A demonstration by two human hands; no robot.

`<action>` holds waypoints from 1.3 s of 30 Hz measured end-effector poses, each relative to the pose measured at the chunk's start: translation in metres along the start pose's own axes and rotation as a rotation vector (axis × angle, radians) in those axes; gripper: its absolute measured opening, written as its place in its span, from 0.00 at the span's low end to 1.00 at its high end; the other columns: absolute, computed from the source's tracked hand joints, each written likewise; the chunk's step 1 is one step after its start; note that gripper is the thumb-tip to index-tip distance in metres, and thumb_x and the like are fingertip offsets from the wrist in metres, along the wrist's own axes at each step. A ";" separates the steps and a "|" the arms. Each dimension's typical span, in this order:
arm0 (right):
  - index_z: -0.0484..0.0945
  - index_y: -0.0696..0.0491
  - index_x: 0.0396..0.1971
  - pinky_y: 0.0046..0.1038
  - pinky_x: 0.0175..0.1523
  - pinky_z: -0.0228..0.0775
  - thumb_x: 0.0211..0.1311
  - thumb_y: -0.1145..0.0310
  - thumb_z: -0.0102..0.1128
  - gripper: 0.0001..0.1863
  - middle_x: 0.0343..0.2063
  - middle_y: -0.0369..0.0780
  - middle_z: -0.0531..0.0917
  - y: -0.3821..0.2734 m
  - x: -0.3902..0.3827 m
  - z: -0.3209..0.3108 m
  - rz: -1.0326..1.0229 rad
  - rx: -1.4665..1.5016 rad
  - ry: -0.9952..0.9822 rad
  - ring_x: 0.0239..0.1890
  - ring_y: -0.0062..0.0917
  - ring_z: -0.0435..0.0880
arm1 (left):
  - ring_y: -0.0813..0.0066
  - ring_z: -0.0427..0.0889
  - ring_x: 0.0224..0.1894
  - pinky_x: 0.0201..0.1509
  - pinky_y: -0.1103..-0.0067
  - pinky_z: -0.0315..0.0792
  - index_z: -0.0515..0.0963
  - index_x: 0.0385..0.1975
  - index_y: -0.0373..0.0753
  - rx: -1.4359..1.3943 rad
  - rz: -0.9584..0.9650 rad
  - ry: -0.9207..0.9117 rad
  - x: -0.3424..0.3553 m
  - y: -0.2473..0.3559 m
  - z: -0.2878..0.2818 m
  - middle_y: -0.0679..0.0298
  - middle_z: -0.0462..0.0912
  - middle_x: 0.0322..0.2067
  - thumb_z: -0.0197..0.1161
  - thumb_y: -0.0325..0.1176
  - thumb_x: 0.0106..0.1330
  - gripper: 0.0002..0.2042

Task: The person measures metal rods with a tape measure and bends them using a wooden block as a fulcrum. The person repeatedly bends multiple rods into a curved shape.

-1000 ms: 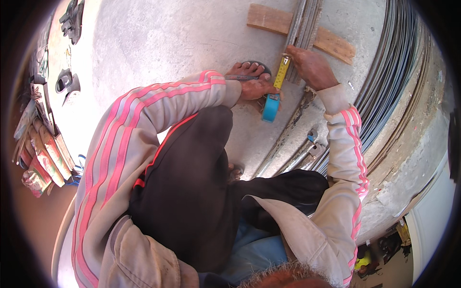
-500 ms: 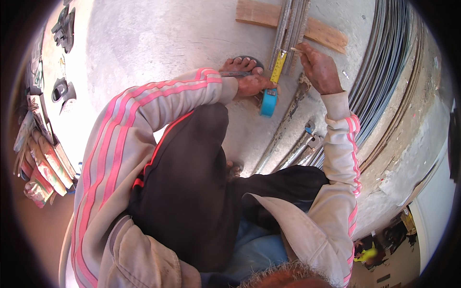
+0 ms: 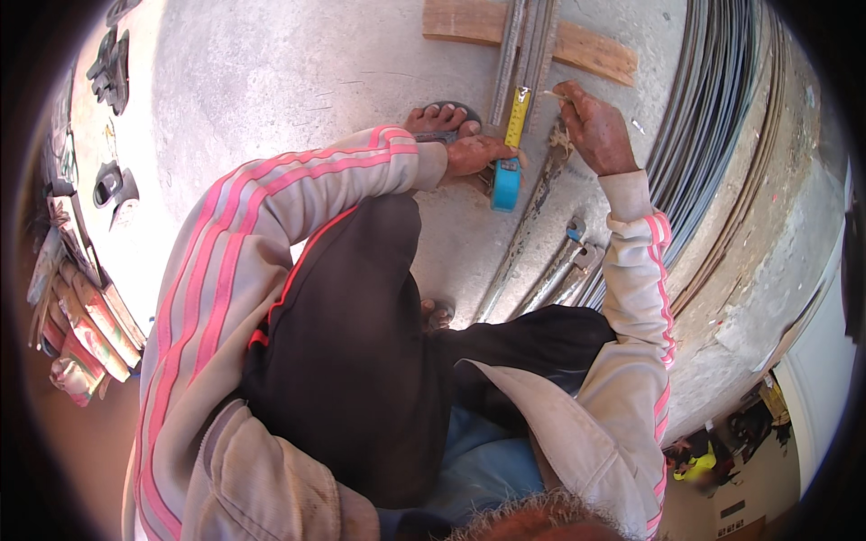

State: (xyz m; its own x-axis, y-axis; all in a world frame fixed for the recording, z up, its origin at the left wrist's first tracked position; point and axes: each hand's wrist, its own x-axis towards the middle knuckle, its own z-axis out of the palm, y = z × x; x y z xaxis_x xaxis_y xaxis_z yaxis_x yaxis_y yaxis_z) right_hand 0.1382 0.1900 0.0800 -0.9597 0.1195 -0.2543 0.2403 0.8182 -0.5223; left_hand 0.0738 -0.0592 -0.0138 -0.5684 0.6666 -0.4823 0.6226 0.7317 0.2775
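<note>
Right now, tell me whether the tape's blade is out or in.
Out: the yellow blade runs from the blue case in the left hand toward the bars.

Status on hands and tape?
Left hand grips blue tape measure, yellow blade out to metal bars. Right hand pinches thin pale stick. Foot beside left hand.

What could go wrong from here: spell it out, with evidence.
The yellow blade might slip on the metal bars: the left hand holds the blue tape measure, but the right hand is off the blade's tip.

The bars lie across a wooden plank and end near bare toes, so a shifting bar could perhaps hurt them.
</note>
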 end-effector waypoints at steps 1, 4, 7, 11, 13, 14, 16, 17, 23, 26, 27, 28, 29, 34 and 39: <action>0.76 0.53 0.49 0.40 0.45 0.76 0.68 0.69 0.53 0.12 0.37 0.51 0.84 -0.001 0.001 0.001 0.025 0.009 -0.013 0.41 0.47 0.84 | 0.84 0.66 0.49 0.55 0.71 0.56 0.71 0.20 0.56 -0.071 -0.064 -0.054 0.000 0.006 -0.009 0.77 0.70 0.37 0.58 0.84 0.36 0.35; 0.76 0.53 0.51 0.39 0.47 0.76 0.68 0.69 0.53 0.13 0.39 0.51 0.84 -0.002 0.005 0.008 0.026 0.052 -0.058 0.43 0.46 0.83 | 0.79 0.63 0.57 0.63 0.70 0.50 0.73 0.27 0.52 -0.216 -0.185 -0.334 -0.001 0.019 -0.048 0.72 0.70 0.45 0.56 0.82 0.42 0.35; 0.76 0.50 0.51 0.43 0.43 0.76 0.64 0.70 0.52 0.15 0.38 0.48 0.84 -0.001 0.017 0.023 -0.106 -0.051 0.070 0.41 0.45 0.84 | 0.69 0.57 0.70 0.73 0.68 0.42 0.74 0.40 0.44 -0.232 -0.151 -0.500 -0.003 0.024 -0.070 0.62 0.69 0.59 0.51 0.78 0.53 0.38; 0.76 0.49 0.54 0.42 0.45 0.76 0.62 0.72 0.50 0.19 0.41 0.47 0.84 0.007 0.027 0.036 -0.205 -0.047 0.071 0.42 0.44 0.84 | 0.78 0.62 0.56 0.61 0.69 0.52 0.74 0.30 0.53 -0.109 -0.082 -0.216 -0.003 0.013 -0.035 0.73 0.70 0.46 0.56 0.81 0.41 0.35; 0.76 0.48 0.55 0.42 0.45 0.76 0.62 0.73 0.50 0.21 0.42 0.46 0.84 0.007 0.030 0.040 -0.245 -0.072 0.078 0.42 0.43 0.84 | 0.83 0.65 0.49 0.54 0.68 0.56 0.74 0.25 0.58 -0.009 0.007 0.023 -0.001 0.001 0.000 0.79 0.70 0.39 0.59 0.84 0.33 0.34; 0.76 0.48 0.55 0.42 0.45 0.76 0.62 0.73 0.49 0.21 0.42 0.46 0.84 0.007 0.030 0.039 -0.236 -0.077 0.060 0.42 0.43 0.84 | 0.83 0.65 0.48 0.52 0.67 0.57 0.74 0.26 0.59 0.053 0.069 0.168 0.000 -0.006 0.017 0.79 0.70 0.38 0.59 0.84 0.32 0.35; 0.76 0.49 0.55 0.42 0.45 0.77 0.63 0.73 0.49 0.20 0.42 0.46 0.84 0.005 0.027 0.035 -0.167 -0.095 -0.012 0.42 0.43 0.84 | 0.82 0.65 0.47 0.49 0.66 0.58 0.74 0.28 0.60 0.111 0.171 0.395 0.004 -0.017 0.042 0.78 0.69 0.37 0.59 0.84 0.30 0.36; 0.76 0.49 0.55 0.42 0.45 0.77 0.63 0.73 0.49 0.20 0.41 0.46 0.84 0.004 0.025 0.032 -0.149 -0.114 -0.001 0.42 0.43 0.84 | 0.82 0.65 0.46 0.48 0.65 0.58 0.74 0.29 0.60 0.105 0.211 0.477 0.005 -0.021 0.048 0.78 0.69 0.37 0.59 0.84 0.29 0.36; 0.76 0.48 0.53 0.41 0.41 0.77 0.64 0.71 0.51 0.18 0.37 0.44 0.85 0.004 0.010 0.008 -0.022 -0.192 -0.012 0.38 0.42 0.85 | 0.77 0.63 0.58 0.62 0.69 0.52 0.75 0.46 0.69 0.065 0.080 -0.098 0.003 -0.003 -0.002 0.73 0.70 0.48 0.51 0.79 0.49 0.30; 0.77 0.48 0.52 0.41 0.39 0.77 0.64 0.71 0.51 0.17 0.35 0.44 0.85 0.003 0.011 0.013 -0.085 -0.141 0.076 0.37 0.42 0.85 | 0.75 0.60 0.65 0.69 0.70 0.48 0.74 0.56 0.75 0.017 -0.013 -0.370 -0.002 0.011 -0.038 0.70 0.70 0.53 0.47 0.76 0.58 0.29; 0.77 0.47 0.52 0.41 0.39 0.77 0.64 0.71 0.51 0.17 0.35 0.45 0.85 0.003 0.013 0.016 -0.111 -0.130 0.097 0.36 0.42 0.85 | 0.75 0.60 0.65 0.69 0.70 0.48 0.74 0.57 0.76 0.002 -0.015 -0.348 -0.004 0.012 -0.045 0.70 0.70 0.53 0.46 0.75 0.58 0.29; 0.77 0.47 0.52 0.41 0.39 0.77 0.64 0.71 0.50 0.17 0.35 0.45 0.85 0.003 0.014 0.019 -0.149 -0.119 0.127 0.36 0.42 0.85 | 0.74 0.60 0.65 0.69 0.69 0.48 0.74 0.57 0.76 0.038 0.009 -0.358 -0.004 0.013 -0.049 0.70 0.71 0.54 0.46 0.76 0.58 0.29; 0.77 0.47 0.51 0.41 0.38 0.77 0.64 0.71 0.51 0.17 0.34 0.45 0.85 0.003 0.016 0.022 -0.137 -0.126 0.124 0.35 0.42 0.85 | 0.73 0.61 0.65 0.69 0.69 0.49 0.74 0.56 0.76 0.069 0.033 -0.337 -0.005 0.012 -0.051 0.69 0.71 0.54 0.47 0.76 0.58 0.29; 0.77 0.46 0.50 0.43 0.36 0.77 0.63 0.70 0.51 0.15 0.33 0.45 0.85 0.004 0.017 0.028 -0.070 -0.165 0.069 0.33 0.43 0.85 | 0.70 0.65 0.63 0.67 0.69 0.52 0.77 0.49 0.66 0.096 0.076 -0.261 -0.005 0.010 -0.049 0.68 0.73 0.52 0.49 0.77 0.55 0.30; 0.77 0.47 0.49 0.43 0.35 0.77 0.64 0.70 0.52 0.14 0.33 0.45 0.85 0.007 0.011 0.031 -0.053 -0.145 0.064 0.32 0.43 0.85 | 0.73 0.70 0.57 0.62 0.71 0.59 0.76 0.37 0.52 0.050 -0.056 -0.196 -0.004 0.021 -0.045 0.72 0.75 0.43 0.54 0.77 0.51 0.32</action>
State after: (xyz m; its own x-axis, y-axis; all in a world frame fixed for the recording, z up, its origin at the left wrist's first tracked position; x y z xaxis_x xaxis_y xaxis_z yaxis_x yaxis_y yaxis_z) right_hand 0.1339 0.1796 0.0487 -0.9789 0.1062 -0.1745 0.1702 0.8964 -0.4092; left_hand 0.0642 -0.0401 0.0314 -0.4904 0.5808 -0.6497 0.6213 0.7558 0.2067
